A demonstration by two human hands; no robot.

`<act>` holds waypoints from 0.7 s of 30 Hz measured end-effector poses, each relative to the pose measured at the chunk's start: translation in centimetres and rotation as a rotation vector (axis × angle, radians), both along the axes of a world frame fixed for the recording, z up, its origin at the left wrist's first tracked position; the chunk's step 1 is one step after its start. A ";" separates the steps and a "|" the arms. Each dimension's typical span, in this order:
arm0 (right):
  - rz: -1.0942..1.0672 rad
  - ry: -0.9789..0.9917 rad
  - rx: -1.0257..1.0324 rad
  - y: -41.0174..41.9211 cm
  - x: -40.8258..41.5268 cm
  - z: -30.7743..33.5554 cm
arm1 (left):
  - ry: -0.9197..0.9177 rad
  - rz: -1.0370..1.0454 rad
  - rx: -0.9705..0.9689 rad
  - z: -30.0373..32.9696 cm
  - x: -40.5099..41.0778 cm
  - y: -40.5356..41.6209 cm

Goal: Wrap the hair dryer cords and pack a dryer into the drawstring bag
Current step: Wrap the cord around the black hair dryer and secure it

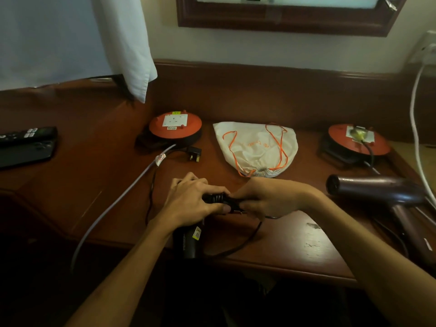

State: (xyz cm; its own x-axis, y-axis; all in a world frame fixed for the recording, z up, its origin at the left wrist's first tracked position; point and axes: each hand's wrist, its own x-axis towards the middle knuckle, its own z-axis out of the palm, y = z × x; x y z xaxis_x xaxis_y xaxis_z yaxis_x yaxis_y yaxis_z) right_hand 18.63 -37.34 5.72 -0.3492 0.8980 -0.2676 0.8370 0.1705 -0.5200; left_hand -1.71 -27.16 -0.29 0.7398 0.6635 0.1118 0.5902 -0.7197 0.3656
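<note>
You have the black hair dryer (188,239) at the near edge of the table (295,244), its barrel pointing toward you. It looks rigid and light enough to steady with one hand; its black cord (238,244) looks springy and likely to uncoil, so keep the turns pinched where they sit on the handle. Your left hand (188,201) is closed over the handle and the wound loops. Your right hand (266,201) is closed narrowly on the cord's end just beside it, fingertips nearly meeting the left thumb. The white drawstring bag (257,147) lies just beyond your hands, soft and limp, its mouth cinched. A second, purple hair dryer (377,190) lies to the right, not yet wrapped.
</note>
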 end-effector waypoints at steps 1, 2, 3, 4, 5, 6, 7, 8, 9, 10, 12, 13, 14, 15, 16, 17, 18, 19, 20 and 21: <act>0.024 -0.040 -0.014 -0.3 0.0 0.1 | -0.007 0.007 -0.001 -0.1 -0.1 0.0; 0.039 -0.081 -0.019 -0.6 0.0 0.2 | -0.007 0.009 0.000 -0.1 -0.1 0.0; 0.038 -0.107 -0.019 -0.7 0.2 0.2 | -0.003 0.008 0.001 -0.1 0.0 -0.1; 0.027 -0.126 -0.018 -0.7 0.3 0.2 | 0.004 0.008 0.007 0.0 0.0 -0.1; 0.013 -0.145 -0.011 -0.8 0.4 0.2 | 0.013 0.010 0.013 0.0 0.1 -0.2; -0.003 -0.165 0.001 -0.8 0.5 0.3 | 0.021 0.011 0.020 0.0 0.2 -0.3; -0.017 -0.177 0.017 -0.8 0.5 0.4 | 0.027 0.011 0.024 0.0 0.2 -0.3; -0.024 -0.185 0.031 -0.9 0.4 0.6 | 0.030 0.010 0.024 0.0 0.2 -0.4; -0.025 -0.189 0.046 -0.9 0.1 0.6 | 0.032 0.006 0.020 0.0 0.2 -0.5; -0.018 -0.189 0.054 -1.0 -0.2 0.5 | 0.038 -0.003 0.019 0.0 0.2 -0.6; 0.002 -0.195 0.053 -0.9 -0.7 0.1 | 0.084 -0.031 0.031 0.2 0.3 -0.8; 0.004 -0.199 0.054 -0.7 -0.6 -0.2 | 0.115 -0.045 0.043 0.2 0.4 -0.8; 0.002 -0.190 0.048 -0.8 -0.6 -0.3 | 0.140 -0.058 0.053 0.3 0.5 -0.8; 0.005 -0.163 0.038 -0.9 -0.5 -0.5 | 0.158 -0.070 0.058 0.4 0.7 -0.8; 0.011 -0.124 0.026 -1.1 -0.5 -0.4 | 0.170 -0.083 0.056 0.5 0.9 -0.8; 0.013 -0.085 0.017 -1.4 -0.5 -0.3 | 0.175 -0.095 0.045 0.5 1.0 -0.7; -0.002 -0.059 0.015 -1.7 -0.5 -0.2 | 0.170 -0.101 0.030 0.5 1.1 -0.7; -0.041 -0.055 0.034 -1.8 -0.3 0.0 | 0.157 -0.100 0.017 0.4 1.1 -0.6; -0.096 -0.069 0.069 -1.7 0.1 0.3 | 0.136 -0.093 0.011 0.4 0.9 -0.5; -0.152 -0.080 0.111 -1.5 0.7 0.4 | 0.107 -0.082 0.008 0.2 0.7 -0.3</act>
State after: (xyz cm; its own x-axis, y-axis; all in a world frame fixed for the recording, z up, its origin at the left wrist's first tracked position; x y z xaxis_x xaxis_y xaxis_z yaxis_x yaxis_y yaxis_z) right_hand 19.28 -38.88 6.12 -0.1890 0.9644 -0.1851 0.8953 0.0917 -0.4360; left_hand -1.00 -27.50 -0.05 0.7997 0.5995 0.0341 0.5644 -0.7698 0.2981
